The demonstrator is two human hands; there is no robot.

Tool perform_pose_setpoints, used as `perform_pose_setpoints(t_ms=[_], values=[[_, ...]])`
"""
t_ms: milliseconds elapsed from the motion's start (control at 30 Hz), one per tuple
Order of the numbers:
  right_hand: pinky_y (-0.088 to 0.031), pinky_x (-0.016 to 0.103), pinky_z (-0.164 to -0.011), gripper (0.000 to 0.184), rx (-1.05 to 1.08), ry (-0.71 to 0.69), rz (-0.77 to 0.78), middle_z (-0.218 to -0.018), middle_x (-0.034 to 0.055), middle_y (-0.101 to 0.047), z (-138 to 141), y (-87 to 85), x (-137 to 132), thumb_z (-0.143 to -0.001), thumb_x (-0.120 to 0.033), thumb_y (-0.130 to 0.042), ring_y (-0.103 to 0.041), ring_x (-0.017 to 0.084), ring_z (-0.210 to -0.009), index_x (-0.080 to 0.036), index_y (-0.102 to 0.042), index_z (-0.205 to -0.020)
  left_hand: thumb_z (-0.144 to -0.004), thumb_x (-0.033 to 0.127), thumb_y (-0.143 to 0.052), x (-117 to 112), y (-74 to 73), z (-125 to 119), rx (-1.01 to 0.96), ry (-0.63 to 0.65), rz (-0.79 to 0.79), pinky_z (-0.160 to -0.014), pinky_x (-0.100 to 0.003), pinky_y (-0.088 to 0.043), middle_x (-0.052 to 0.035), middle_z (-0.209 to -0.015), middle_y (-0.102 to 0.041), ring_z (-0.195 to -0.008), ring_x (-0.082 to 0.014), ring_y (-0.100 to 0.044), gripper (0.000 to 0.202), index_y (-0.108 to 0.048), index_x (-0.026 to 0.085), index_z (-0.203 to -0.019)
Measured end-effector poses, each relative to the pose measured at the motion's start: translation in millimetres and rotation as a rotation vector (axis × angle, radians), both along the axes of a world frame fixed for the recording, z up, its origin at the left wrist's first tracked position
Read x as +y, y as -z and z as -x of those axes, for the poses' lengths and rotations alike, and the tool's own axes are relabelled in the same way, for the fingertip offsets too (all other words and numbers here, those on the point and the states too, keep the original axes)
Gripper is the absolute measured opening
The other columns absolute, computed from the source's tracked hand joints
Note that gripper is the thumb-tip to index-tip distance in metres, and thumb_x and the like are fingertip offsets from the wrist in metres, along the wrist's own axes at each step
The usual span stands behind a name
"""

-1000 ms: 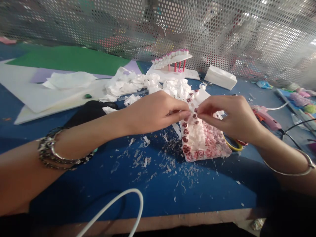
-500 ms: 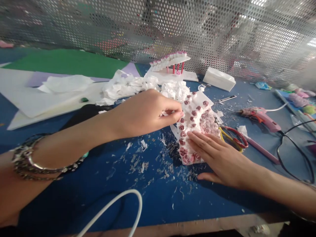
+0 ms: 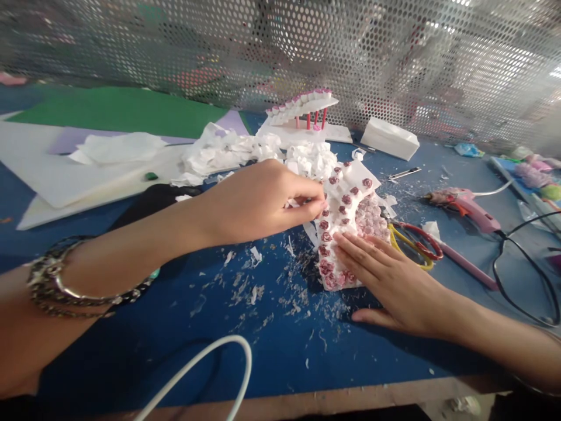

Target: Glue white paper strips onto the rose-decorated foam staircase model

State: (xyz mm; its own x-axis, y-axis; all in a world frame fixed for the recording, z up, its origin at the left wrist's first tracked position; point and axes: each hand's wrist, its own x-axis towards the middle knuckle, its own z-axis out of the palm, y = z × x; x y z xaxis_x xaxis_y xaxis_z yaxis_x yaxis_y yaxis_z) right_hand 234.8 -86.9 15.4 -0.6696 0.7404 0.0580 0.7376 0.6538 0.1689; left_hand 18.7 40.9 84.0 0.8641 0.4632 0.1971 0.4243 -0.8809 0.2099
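A white board decorated with small rosettes (image 3: 346,199) lies on the blue table, with dark pink rosettes over a white layer and a pale pink clustered patch at its right. At its left edge, my left hand (image 3: 287,196) is pinched closed beside a rosette; whatever is between the fingertips is hidden. My right hand (image 3: 385,275) rests flat across the board's lower right part, fingers stretched out and thumb on the table side. Behind the left hand spreads a heap of white paper pieces (image 3: 232,149).
A pink glue gun (image 3: 477,210), scissors with red and yellow handles (image 3: 425,248), and a craft knife (image 3: 404,173) lie to the right. Farther back are a small model on red posts (image 3: 302,111), a white box (image 3: 390,138) and a perforated metal screen (image 3: 280,47). A white cable (image 3: 197,362) loops in front.
Both hands keep nearly the same place and pose at the board. The whole view has shifted very slightly.
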Motion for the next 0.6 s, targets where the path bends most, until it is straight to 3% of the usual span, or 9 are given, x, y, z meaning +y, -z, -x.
perform_pose_setpoints(t_ms=[400,500,600], values=[[-0.018,0.052,-0.108,0.074,0.011,0.002,0.092,-0.149,0.0101,-0.014,-5.0,0.7,3.8,-0.085,-0.060,-0.027,-0.014,0.023,-0.137,-0.011,-0.019,-0.141,-0.087,0.035,-0.038,2.4,3.7,-1.6,0.098,-0.032,-0.017,-0.051,-0.021,-0.026,0.0012,-0.052,-0.054,-0.046,-0.0079,-0.043,0.035,-0.065,0.017,-0.075],[-0.017,0.052,-0.108,0.073,0.068,-0.016,0.073,-0.147,0.0115,-0.021,-6.4,0.1,4.8,-0.085,-0.058,-0.031,-0.017,0.022,-0.136,-0.010,-0.023,-0.139,-0.087,0.035,-0.038,4.7,6.5,-2.5,0.108,-0.047,-0.025,-0.053,-0.021,-0.029,0.0000,-0.058,-0.059,-0.050,-0.0094,-0.049,0.033,-0.066,0.019,-0.079],[-0.024,0.048,-0.106,0.063,0.218,-0.057,-0.010,-0.140,0.0146,-0.036,-8.3,-2.4,6.4,-0.083,-0.054,-0.040,-0.026,0.023,-0.132,-0.010,-0.036,-0.128,-0.087,0.035,-0.037,7.1,8.8,-2.3,0.106,-0.036,-0.041,-0.058,-0.022,-0.033,-0.0022,-0.064,-0.063,-0.057,-0.0118,-0.054,0.034,-0.066,0.018,-0.082]])
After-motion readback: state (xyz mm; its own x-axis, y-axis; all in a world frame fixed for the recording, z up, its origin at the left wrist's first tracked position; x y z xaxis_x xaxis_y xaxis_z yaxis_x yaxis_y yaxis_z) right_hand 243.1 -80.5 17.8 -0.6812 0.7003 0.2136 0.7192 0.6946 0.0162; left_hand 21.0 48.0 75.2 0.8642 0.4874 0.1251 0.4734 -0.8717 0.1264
